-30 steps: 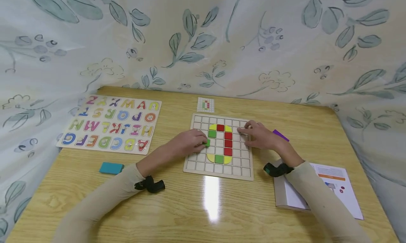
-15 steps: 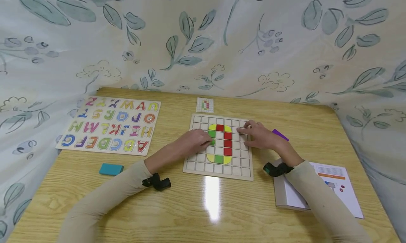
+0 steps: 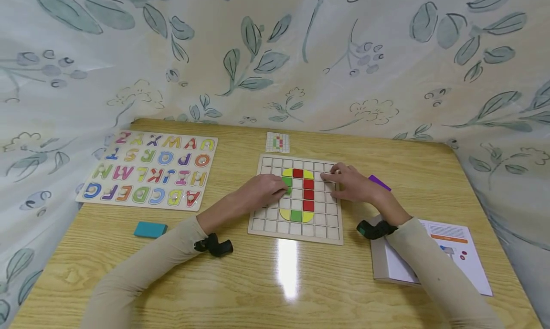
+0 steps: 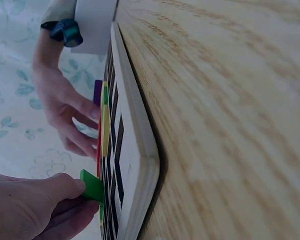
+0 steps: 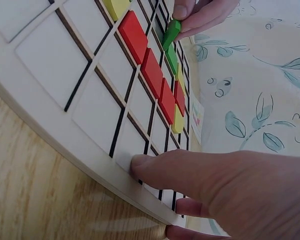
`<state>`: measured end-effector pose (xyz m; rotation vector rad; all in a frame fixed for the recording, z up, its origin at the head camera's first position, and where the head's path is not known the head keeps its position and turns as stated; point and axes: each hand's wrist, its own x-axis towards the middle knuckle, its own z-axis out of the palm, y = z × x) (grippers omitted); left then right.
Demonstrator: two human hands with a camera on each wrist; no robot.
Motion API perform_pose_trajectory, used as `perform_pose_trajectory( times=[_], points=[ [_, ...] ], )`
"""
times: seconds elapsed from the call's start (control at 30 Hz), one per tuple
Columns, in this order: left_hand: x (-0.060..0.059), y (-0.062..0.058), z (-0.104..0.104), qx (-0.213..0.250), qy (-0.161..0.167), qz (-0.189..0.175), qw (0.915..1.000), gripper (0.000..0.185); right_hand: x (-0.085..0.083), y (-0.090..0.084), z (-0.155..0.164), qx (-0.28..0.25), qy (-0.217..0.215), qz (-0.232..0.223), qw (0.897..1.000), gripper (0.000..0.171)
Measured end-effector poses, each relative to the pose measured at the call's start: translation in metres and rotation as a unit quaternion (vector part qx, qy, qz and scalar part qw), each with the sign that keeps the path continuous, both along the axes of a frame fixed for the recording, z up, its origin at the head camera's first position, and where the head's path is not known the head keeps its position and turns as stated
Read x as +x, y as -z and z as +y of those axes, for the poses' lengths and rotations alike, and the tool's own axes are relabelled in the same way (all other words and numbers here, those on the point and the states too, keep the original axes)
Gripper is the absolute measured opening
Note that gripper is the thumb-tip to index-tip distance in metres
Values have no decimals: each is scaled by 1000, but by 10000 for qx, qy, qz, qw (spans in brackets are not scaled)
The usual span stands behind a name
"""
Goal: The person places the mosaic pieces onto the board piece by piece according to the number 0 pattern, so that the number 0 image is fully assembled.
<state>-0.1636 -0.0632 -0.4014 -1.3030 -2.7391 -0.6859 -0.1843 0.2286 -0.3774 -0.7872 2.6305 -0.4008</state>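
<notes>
Green tile [image 5: 171,33] sits tilted over a cell of the grid board [image 3: 296,233], pinched in the left hand [image 3: 262,189] grip. Board cells hold yellow, green and red tiles [image 3: 308,194]. Right hand [image 3: 350,183] presses straight fingers [image 5: 155,167] on the board edge, gripping nothing.

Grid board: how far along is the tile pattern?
Done: on the grid board, a red column, a green square flanked by yellow pieces at the near end, and yellow corners with a seated green tile at the far end. In hand: the left hand pinches a green tile, tilted, not seated; the right hand presses the board's edge. Left: seat that tile; any further cells can't be judged against the small pattern card.
</notes>
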Motion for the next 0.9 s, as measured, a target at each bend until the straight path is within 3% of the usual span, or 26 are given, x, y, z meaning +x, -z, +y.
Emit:
perform_pose_trajectory(
  times=[0.13,0.37,0.5,0.63,0.9],
  points=[
    [1,-1,0,-125,14,-42,9999,13,0,1,-1,24,-1,9,10000,56],
    [9,-5,-2,-872,216,460,9949,16,1,-2,-2,124,59,-41,9999,58],
    [17,-8,-19,-447,-136,181,9987,22,1,-1,-2,92,73,-32,9999,58],
    [24,-6,-49,-17,-529,18,9986,27,1,0,-2,106,105,-22,9999,58],
    [38,9,-93,94,-896,-274,9956,29,4,0,-3,179,102,28,9998,58]
  ],
)
